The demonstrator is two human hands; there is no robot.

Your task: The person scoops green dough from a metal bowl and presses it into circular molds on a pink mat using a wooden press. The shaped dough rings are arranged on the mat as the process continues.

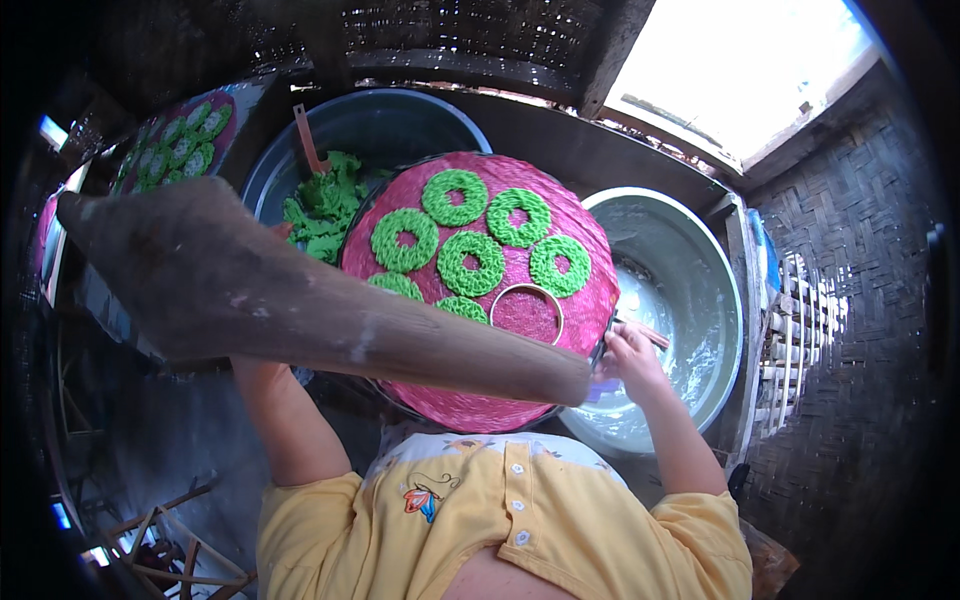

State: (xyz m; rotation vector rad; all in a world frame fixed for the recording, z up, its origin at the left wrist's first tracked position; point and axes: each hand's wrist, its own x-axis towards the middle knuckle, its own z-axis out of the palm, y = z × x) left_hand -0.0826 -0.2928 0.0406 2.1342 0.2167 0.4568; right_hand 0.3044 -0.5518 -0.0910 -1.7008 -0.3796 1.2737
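A round pink tray bears several green dough rings with ridged, noodle-like strands. On its right part lies a thin round hoop, with bare pink surface inside it. My right hand is closed at the tray's right edge, its fingers curled at the rim. A brown stick pokes out just beyond these fingers, over the pale basin. A thick wooden beam crosses close in front and covers part of the tray. Behind it my left forearm disappears; the left hand's fingers are hidden.
A dark basin at the back left holds green dough and an orange-handled tool. To the right stands a pale basin with a wet sheen. More green rings lie on another tray at far left. A woven wall bounds the right.
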